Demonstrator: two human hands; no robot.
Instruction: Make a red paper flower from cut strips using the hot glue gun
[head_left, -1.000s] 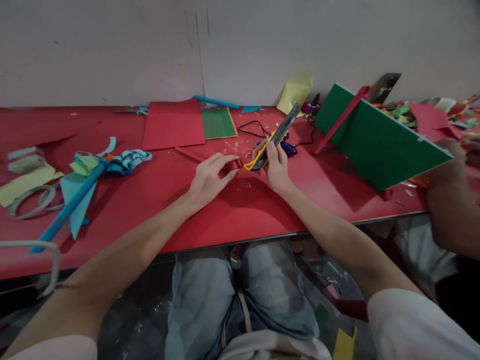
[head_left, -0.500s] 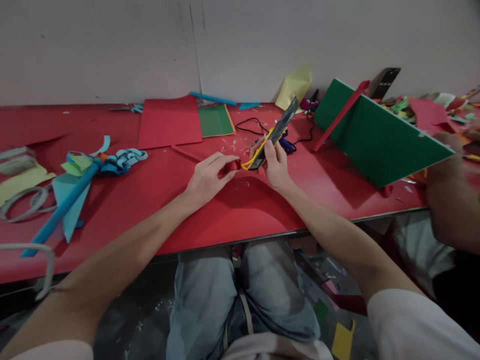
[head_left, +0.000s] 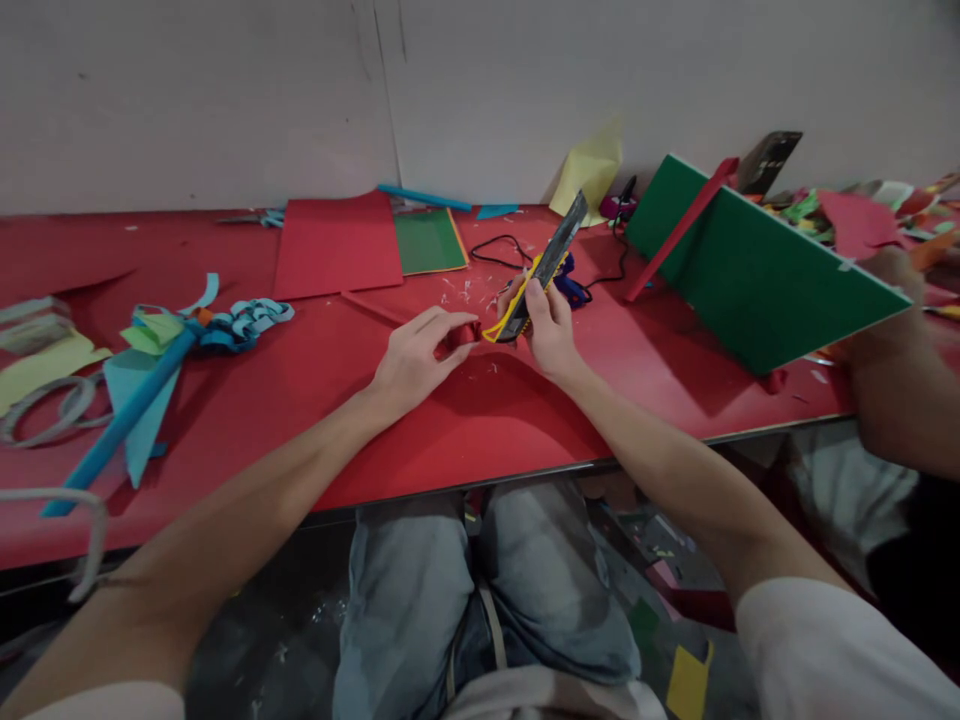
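In my right hand [head_left: 546,325] is a yellow and black utility knife [head_left: 551,255], its dark end slanting up and away to the right. My left hand [head_left: 421,355] pinches a small piece of red paper [head_left: 470,330] between thumb and fingertips, close to the knife's yellow rear end. The piece's full shape is hidden by the fingers. Both hands are just above the red table [head_left: 442,445]. Behind the right hand lies a dark blue tool [head_left: 574,285] with a black cord, partly covered.
Red sheets [head_left: 341,245] and a green sheet [head_left: 430,240] lie by the wall. A green board [head_left: 765,270] with a red strip leans at right, beside another person's arm [head_left: 900,370]. Left are a blue paper tube [head_left: 127,415], paper chain [head_left: 251,322] and tape rolls [head_left: 49,412].
The knife's far end has tipped slightly to the left in my right hand. My left hand keeps its pinch on the red paper, nearly still.
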